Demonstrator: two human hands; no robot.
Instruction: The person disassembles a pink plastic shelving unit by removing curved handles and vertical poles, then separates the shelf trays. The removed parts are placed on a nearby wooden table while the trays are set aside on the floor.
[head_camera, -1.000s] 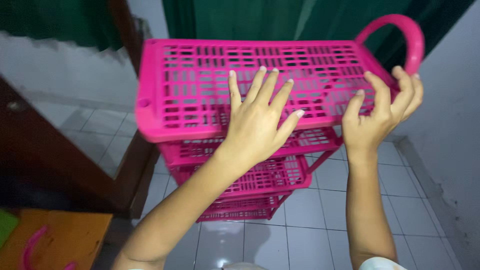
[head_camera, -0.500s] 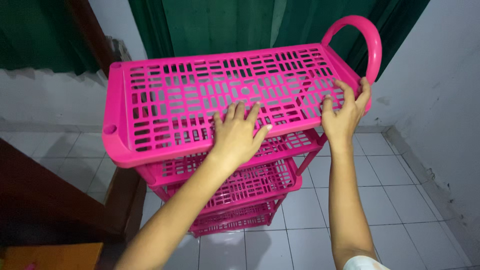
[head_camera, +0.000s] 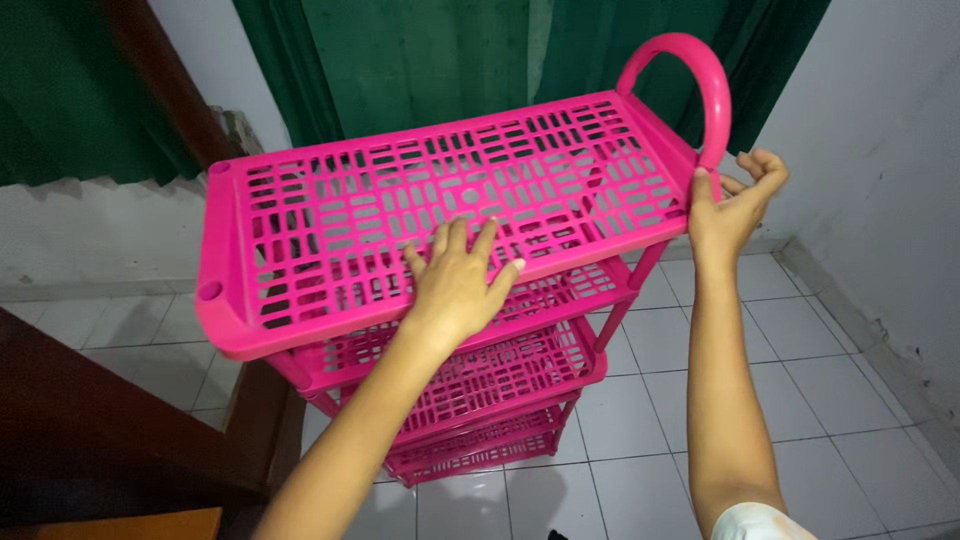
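Observation:
A bright pink plastic rack (head_camera: 330, 225) with several slotted shelves stands on the tiled floor. My left hand (head_camera: 455, 280) lies flat on the front part of its top shelf, fingers spread. My right hand (head_camera: 735, 205) is at the right end of the top shelf, just below the curved pink handle (head_camera: 690, 75), thumb against the shelf's corner and fingers curled loosely beside the handle's base. The lower shelves show beneath the top one.
Green curtains (head_camera: 420, 60) hang behind the rack. A white wall (head_camera: 880, 130) runs along the right. Dark wooden furniture (head_camera: 90, 420) fills the lower left, with an orange surface (head_camera: 150, 525) at the bottom edge. White floor tiles (head_camera: 640, 470) surround the rack.
The view has pulled back and up, so the rack looks farther away. My right hand has slid from on top of the shelf's right end to its corner under the handle. My left hand stays flat.

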